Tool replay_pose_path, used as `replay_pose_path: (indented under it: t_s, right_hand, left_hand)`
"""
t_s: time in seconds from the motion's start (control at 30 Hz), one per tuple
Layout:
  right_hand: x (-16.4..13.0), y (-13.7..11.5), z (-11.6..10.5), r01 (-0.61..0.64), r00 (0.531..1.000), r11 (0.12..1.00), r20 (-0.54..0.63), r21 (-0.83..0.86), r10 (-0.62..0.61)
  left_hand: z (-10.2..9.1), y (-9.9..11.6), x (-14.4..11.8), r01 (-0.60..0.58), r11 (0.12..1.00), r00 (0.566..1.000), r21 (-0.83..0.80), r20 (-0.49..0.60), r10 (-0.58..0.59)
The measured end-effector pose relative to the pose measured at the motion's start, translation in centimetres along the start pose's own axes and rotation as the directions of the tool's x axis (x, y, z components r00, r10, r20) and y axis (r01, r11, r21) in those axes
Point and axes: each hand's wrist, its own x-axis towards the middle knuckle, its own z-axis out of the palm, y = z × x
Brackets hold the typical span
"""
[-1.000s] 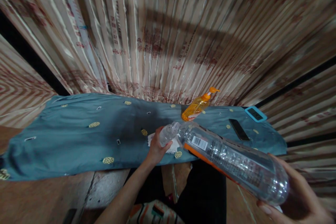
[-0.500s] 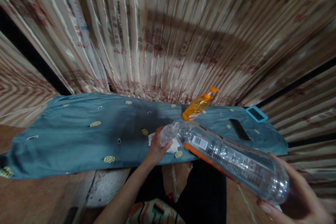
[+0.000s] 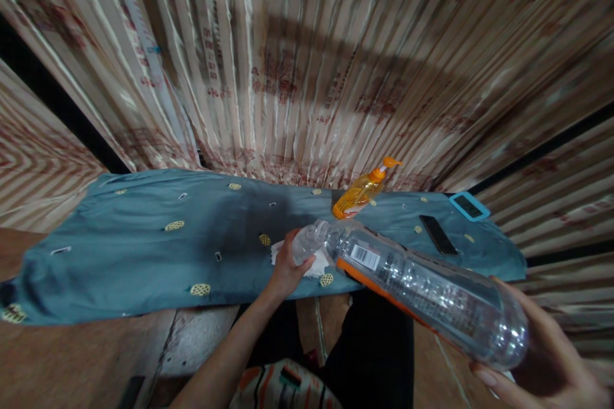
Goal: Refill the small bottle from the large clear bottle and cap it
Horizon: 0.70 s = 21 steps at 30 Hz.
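My right hand (image 3: pixel 551 351) grips the base end of a large clear plastic bottle (image 3: pixel 422 294) with a barcode label and an orange strip. The bottle lies tilted, neck down toward the left. My left hand (image 3: pixel 288 265) is closed around a small clear plastic bottle (image 3: pixel 306 244). The two necks meet or overlap; whether they touch, I cannot tell. Any liquid passing between them is not visible. Beneath the left hand, a white tissue (image 3: pixel 316 266) rests on the blue-green cloth (image 3: pixel 144 255).
Behind the large bottle stands an orange pump bottle (image 3: pixel 359 196). To the right lie a dark phone (image 3: pixel 437 234) and a blue-framed device (image 3: pixel 470 206). A pleated curtain (image 3: pixel 288 77) hangs along the far side, with dark poles (image 3: pixel 62 102) at the sides.
Almost nothing differs. Both hands keep their grip, and the two bottles stay neck to neck in nearly the same pose.
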Motion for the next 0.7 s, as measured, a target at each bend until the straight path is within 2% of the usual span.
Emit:
replay_pose_path:
  t_s: [0.17,0.3,0.7]
  right_hand:
    - [-0.1,-1.4,0.5,-0.072,0.997,0.996,-0.031,0.057,0.074]
    - [0.0,-2.6,0.8,-0.148,0.988,0.989,-0.035,0.028,0.149]
    - [-0.1,-2.4,0.7,-0.171,0.985,0.985,-0.014,0.036,0.172]
  left_hand:
    - [0.0,0.1,0.0,-0.001,1.000,1.000,0.002,0.003,0.001]
    - [0.2,-0.3,0.0,-0.008,1.000,1.000,0.002,-0.012,0.008]
    - [0.1,-0.2,0.0,0.010,1.000,1.000,0.021,-0.011,-0.010]
